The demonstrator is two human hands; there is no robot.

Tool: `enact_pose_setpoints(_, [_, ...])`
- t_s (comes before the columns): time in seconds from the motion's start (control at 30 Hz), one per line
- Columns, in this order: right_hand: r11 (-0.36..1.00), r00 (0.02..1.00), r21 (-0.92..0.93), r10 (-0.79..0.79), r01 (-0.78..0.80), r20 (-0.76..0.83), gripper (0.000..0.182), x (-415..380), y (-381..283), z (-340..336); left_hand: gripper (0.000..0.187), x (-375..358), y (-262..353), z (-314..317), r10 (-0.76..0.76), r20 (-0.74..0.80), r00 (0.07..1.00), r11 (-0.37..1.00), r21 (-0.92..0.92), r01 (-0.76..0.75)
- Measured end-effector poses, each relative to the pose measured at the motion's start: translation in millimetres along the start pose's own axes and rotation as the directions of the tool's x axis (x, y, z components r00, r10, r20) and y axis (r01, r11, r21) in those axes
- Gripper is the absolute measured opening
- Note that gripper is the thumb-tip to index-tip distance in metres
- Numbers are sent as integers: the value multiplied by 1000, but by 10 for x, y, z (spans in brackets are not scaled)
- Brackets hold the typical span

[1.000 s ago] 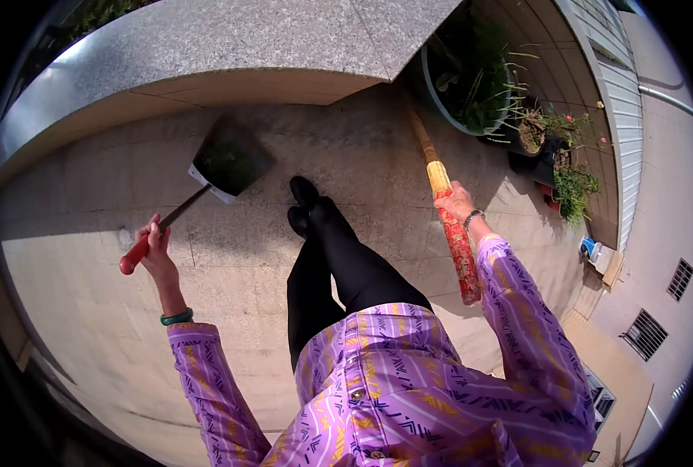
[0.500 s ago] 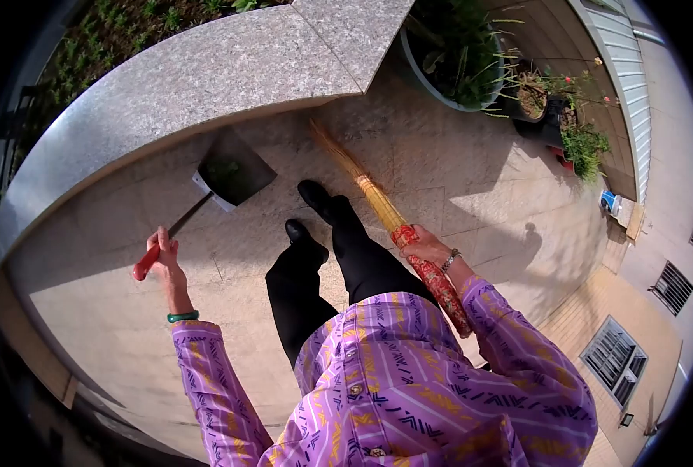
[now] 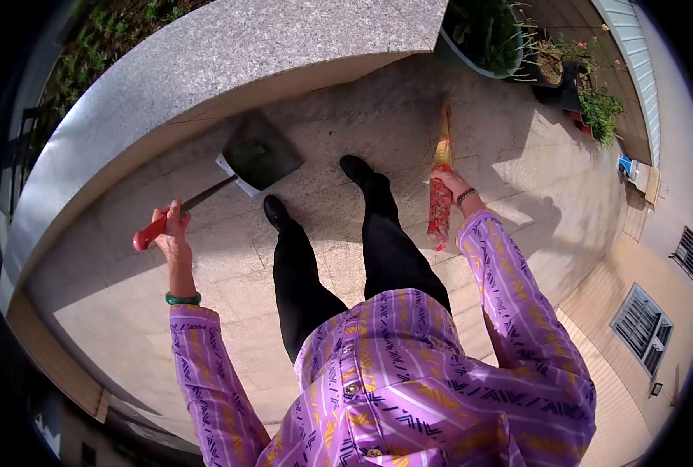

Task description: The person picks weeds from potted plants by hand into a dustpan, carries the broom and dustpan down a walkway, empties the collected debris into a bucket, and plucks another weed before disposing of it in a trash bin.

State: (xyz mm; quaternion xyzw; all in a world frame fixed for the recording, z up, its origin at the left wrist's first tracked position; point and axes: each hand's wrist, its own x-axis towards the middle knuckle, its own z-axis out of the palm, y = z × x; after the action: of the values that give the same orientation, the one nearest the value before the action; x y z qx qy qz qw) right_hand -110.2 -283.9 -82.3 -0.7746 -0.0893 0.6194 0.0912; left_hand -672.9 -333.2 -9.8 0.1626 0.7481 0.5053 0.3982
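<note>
My left hand point(image 3: 174, 237) is closed around the red grip of a long-handled dustpan point(image 3: 280, 159). Its dark pan lies near the foot of the stone ledge and has some green plant debris in it. On the other side, my right hand point(image 3: 450, 184) grasps a straw broom point(image 3: 444, 140) by its red patterned, wrapped handle. The broom's bristles point away from me toward the potted plants, and their tips look blurred. Both of my feet, in black shoes, stand on the tiles between dustpan and broom.
A curved granite ledge point(image 3: 230, 54) borders a planting bed point(image 3: 121, 31) ahead and to the left. Far right stand a large planter point(image 3: 486, 39) and smaller potted plants point(image 3: 599, 109). A blue and white package point(image 3: 628, 166) sits by the wall. Stone tiles point(image 3: 346, 226) cover the ground.
The broom has swung from a slant near my foot to nearly straight ahead, farther right. My feet have stepped apart. The dustpan remains in my left hand, shifted slightly right in view.
</note>
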Motion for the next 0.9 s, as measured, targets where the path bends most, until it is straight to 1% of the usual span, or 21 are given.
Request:
enact_pose_setpoints(0.07, [978,989,-154,-134,144,69,24,-34,353,653,21,133,-6,-86,-5,53,999,993,116,-1])
enact_pose_setpoints(0.1, [970,973,-232,-14,70,232,33,-69,501,942,21,201,-39,-143,-7,64,998,993,114,0])
enact_pose_setpoints(0.13, [893,984,-418,-120,165,132,42,-40,748,1279,21,263,-73,-194,-1,87,996,989,145,-12])
enact_pose_setpoints(0.17, [786,920,-483,-291,387,263,48,-199,875,1572,20,305,-122,-214,9,108,994,985,170,-27])
enact_pose_setpoints(0.23, [675,882,-573,-297,464,365,57,-472,1031,2018,20,345,-205,-254,34,135,990,981,183,-59])
enact_pose_setpoints(0.27, [706,935,-625,-161,333,316,61,-563,1075,2132,20,348,-243,-304,36,143,989,981,181,-62])
enact_pose_setpoints(0.33, [802,888,-477,-136,358,438,60,-895,1129,2027,19,245,-336,-392,32,179,983,985,162,-62])
enact_pose_setpoints(0.37, [792,889,-490,-138,364,437,59,-1054,1139,1977,19,218,-405,-449,39,196,980,986,153,-70])
enact_pose_setpoints(0.4, [821,895,-448,-158,354,418,59,-1119,1236,1934,19,204,-441,-520,24,178,984,994,100,-42])
enact_pose_setpoints(0.47, [833,916,-448,-160,326,368,63,-1211,1409,1756,17,176,-512,-644,-3,171,985,1000,-11,5])
enact_pose_setpoints(0.5, [877,942,-420,-99,235,321,67,-1463,1315,1645,16,148,-562,-738,-19,176,984,997,-66,31])
enact_pose_setpoints(0.53, [885,950,-402,-120,234,287,67,-1472,1468,1421,16,20,-623,-825,-39,167,985,996,-68,51])
enact_pose_setpoints(0.57, [862,954,-428,-182,271,237,68,-1404,1615,1236,15,-25,-655,-916,-50,158,986,996,-71,62])
enact_pose_setpoints(0.6, [834,950,-458,-245,309,194,69,-1395,1712,1050,15,-84,-736,-1028,-32,147,989,995,-92,46])
enact_pose_setpoints(0.63, [837,946,-440,-274,324,175,69,-1477,1724,878,15,-128,-806,-1129,-13,129,992,993,-112,28])
enact_pose_setpoints(0.7, [943,970,-243,-195,227,147,62,-1746,1742,571,17,-374,-718,-1216,2,96,995,988,-154,13])
enact_pose_setpoints(0.73, [945,966,-217,-220,245,133,62,-1780,1842,436,16,-445,-721,-1293,-14,69,998,984,-176,26])
enact_pose_setpoints(0.8, [933,966,-255,-257,253,18,51,-1808,2127,185,19,-593,-690,-1412,-41,9,999,974,-221,42])
enact_pose_setpoints(0.83, [937,962,-228,-273,264,-7,51,-1819,2288,93,21,-672,-682,-1451,-55,-26,998,969,-242,47])
enact_pose_setpoints(0.87, [986,987,-14,-163,163,-9,45,-1814,2471,30,24,-740,-691,-1491,-68,-56,996,965,-256,51])
enact_pose_setpoints(0.9, [979,998,198,-60,55,21,40,-1777,2667,-31,27,-804,-698,-1526,-81,-90,993,961,-270,54])
